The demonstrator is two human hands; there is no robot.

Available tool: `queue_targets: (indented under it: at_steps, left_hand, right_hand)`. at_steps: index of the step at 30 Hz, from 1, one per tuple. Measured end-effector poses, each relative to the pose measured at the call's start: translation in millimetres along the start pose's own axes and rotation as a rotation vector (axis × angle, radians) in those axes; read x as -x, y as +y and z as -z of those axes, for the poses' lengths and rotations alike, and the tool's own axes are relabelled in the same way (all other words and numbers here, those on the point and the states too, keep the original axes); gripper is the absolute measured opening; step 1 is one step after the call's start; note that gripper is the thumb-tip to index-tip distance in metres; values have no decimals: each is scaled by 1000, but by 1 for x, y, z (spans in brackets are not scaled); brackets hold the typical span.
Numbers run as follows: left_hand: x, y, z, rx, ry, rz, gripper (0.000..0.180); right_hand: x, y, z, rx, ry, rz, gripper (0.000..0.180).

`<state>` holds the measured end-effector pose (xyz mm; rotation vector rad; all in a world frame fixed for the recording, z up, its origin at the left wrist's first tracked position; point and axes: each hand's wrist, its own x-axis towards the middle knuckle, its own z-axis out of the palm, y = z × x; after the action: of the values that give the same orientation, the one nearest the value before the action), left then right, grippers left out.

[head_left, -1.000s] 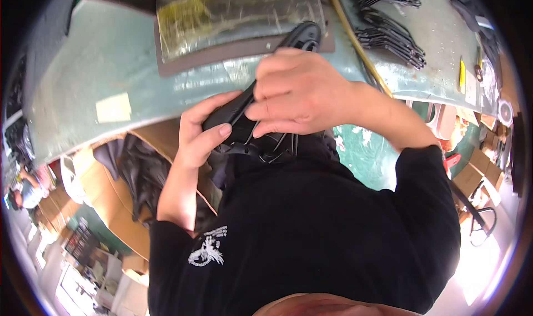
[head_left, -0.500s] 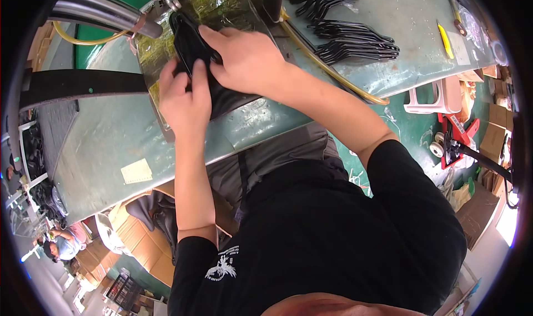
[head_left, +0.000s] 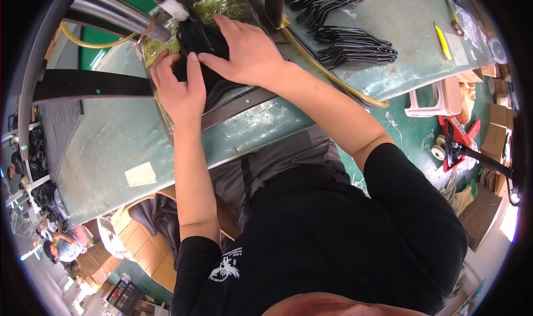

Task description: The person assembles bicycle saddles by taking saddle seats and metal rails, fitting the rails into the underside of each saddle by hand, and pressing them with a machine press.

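Two-handed, steadying the black saddle (head_left: 201,38) on the plastic-wrapped board (head_left: 227,4), just beside the white-tipped rod (head_left: 175,9). With left hand (head_left: 181,96), curving fingers along one edge, stretching out the thumb; with right hand (head_left: 247,52), laying fingers nearly together over the other edge, pointing its thumb leftward. Likely working best by pressing evenly from both sides and leaving fingertips well clear of the rod.

The left hand (head_left: 180,91) and right hand (head_left: 247,52) rest on a black piece (head_left: 203,41) — thumbs close together — over a film-covered plate (head_left: 227,2) on the greenish workbench (head_left: 111,149), with black bent rods (head_left: 355,48) stacked to the right and a yellow tool (head_left: 442,41) beyond them.
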<state>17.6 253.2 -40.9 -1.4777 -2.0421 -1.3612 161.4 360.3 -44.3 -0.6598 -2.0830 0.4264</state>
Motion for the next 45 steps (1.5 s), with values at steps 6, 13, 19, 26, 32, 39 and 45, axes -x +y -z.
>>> queue_targets:
  at_steps: [6,13,19,26,32,39,45]
  left_hand:
    - [7,10,13,-10,-93,163,44]
    - [12,18,44,291,-221,488,44]
    - [23,77,86,871,-738,640,35]
    - [84,39,163,1297,-455,625,30]
    - [166,-24,252,1335,41,885,30]
    - [311,-151,334,672,851,1330,19]
    - [520,-199,407,216,1293,1873,27]
  right_hand:
    - [3,-19,27,-67,-151,-170,87]
    - [8,-3,86,-560,-346,-208,50]
    - [69,58,90,-207,-218,-137,50]
    - [65,66,142,-459,177,-567,32]
    - [-85,173,174,-1021,231,-756,41]
    - [-65,135,120,-252,97,-446,38]
    - [-3,141,192,255,-93,-354,36]
